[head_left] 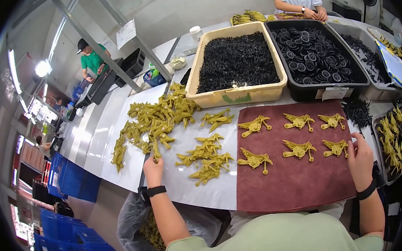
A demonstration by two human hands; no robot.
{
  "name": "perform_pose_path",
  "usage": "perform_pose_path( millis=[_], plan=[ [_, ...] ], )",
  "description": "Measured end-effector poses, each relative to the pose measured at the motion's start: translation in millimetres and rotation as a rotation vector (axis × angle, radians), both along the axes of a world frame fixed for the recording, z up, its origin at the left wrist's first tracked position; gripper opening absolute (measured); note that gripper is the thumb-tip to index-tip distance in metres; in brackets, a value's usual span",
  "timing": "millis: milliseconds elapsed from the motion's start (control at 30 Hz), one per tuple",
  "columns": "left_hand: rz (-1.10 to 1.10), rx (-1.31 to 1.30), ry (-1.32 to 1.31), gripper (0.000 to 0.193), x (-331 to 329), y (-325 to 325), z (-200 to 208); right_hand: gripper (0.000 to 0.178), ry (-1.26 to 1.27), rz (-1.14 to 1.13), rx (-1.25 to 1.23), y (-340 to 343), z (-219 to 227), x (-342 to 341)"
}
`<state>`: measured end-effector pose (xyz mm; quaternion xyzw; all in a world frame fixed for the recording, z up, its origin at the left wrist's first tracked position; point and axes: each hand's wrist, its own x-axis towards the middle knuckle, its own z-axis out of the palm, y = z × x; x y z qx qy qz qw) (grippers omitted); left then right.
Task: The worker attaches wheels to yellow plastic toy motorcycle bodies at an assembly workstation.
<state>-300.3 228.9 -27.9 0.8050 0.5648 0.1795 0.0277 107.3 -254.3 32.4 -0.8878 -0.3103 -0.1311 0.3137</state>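
Observation:
My left hand point(153, 172) pinches a mustard-yellow molded plastic part point(156, 151) at the near edge of a big heap of similar yellow parts point(152, 117). A smaller cluster of these parts point(206, 154) lies just right of it on the white tabletop. On the dark red mat point(295, 189), several yellow parts are laid apart in two rows. At the mat's right edge, my right hand point(361, 159) has its thumb and forefinger apart, beside the end of the near row's rightmost part point(336, 148). Whether the fingertips touch that part is hard to see.
Behind the mat stand a cream bin point(241, 96) of small black pieces, a black bin point(326, 88) of black wheels and a grey bin point(378, 92). A tray of yellow parts point(395, 141) sits far right. Two co-workers point(298, 3) work beyond. Blue crates point(76, 177) stand at left.

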Motion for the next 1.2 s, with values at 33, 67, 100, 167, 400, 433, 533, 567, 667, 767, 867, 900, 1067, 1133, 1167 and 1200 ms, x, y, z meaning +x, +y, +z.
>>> perform_pose_path(
  millis=[33,67,100,167,400,433,533,567,667,767,867,900,1067,1133,1167,1200],
  plan=[
    [0.005,-0.001,0.001,0.028,-2.7,-5.9,2.2,0.020,0.017,0.084,0.107,6.9,4.1,-6.3],
    [-0.014,-0.118,-0.334,0.027,2.7,-19.8,11.4,0.018,0.064,0.131,0.144,14.0,8.1,-15.5],
    [-0.039,-0.240,-0.666,0.026,13.7,-37.0,23.0,0.018,0.066,0.121,0.139,22.2,12.9,-25.7],
    [-0.072,-0.398,-0.900,0.023,43.1,-88.4,48.4,0.013,0.212,0.371,0.217,45.0,22.6,-47.9],
    [-0.478,-0.804,-1.513,0.034,132.3,-246.2,50.3,0.020,0.621,1.047,0.114,107.4,33.4,-106.8],
    [-0.525,-0.856,-1.500,0.035,137.7,-264.5,48.2,0.023,0.657,1.061,0.091,111.7,31.4,-113.2],
    [-0.555,-1.018,-1.541,0.035,147.3,-290.9,37.0,0.022,0.698,1.012,0.092,115.0,14.7,-118.5],
    [-0.549,-1.146,-1.611,0.034,146.4,-290.5,29.4,0.021,0.723,0.970,0.111,114.2,11.9,-118.1],
    [-0.583,-1.073,-1.413,0.031,144.7,-295.1,23.3,0.017,0.776,0.920,0.212,108.8,0.2,-116.0],
    [-0.914,-0.281,-0.742,0.037,145.9,-281.8,20.0,0.015,0.858,0.895,0.305,101.2,-5.9,-112.8],
    [-1.007,0.032,-0.686,0.051,153.9,-275.5,26.3,0.016,0.872,0.930,0.248,92.8,-2.0,-108.5],
    [-1.028,0.165,-0.765,0.055,156.6,-274.0,28.2,0.016,0.838,1.035,0.278,90.0,-2.3,-107.4],
    [-1.322,-0.079,-0.873,0.058,153.0,-272.1,20.2,0.015,0.968,1.386,0.362,79.8,-0.3,-111.3],
    [-1.258,-0.036,-0.884,0.056,147.7,-279.7,14.2,0.019,1.201,1.335,0.422,74.5,2.4,-120.1],
    [-1.204,-0.002,-0.899,0.054,147.4,-281.5,15.3,0.026,1.431,1.253,0.478,71.7,2.6,-123.5],
    [-1.184,0.062,-0.892,0.049,147.5,-281.9,20.3,0.037,1.464,1.242,0.526,75.4,-4.0,-126.8]
  ],
)
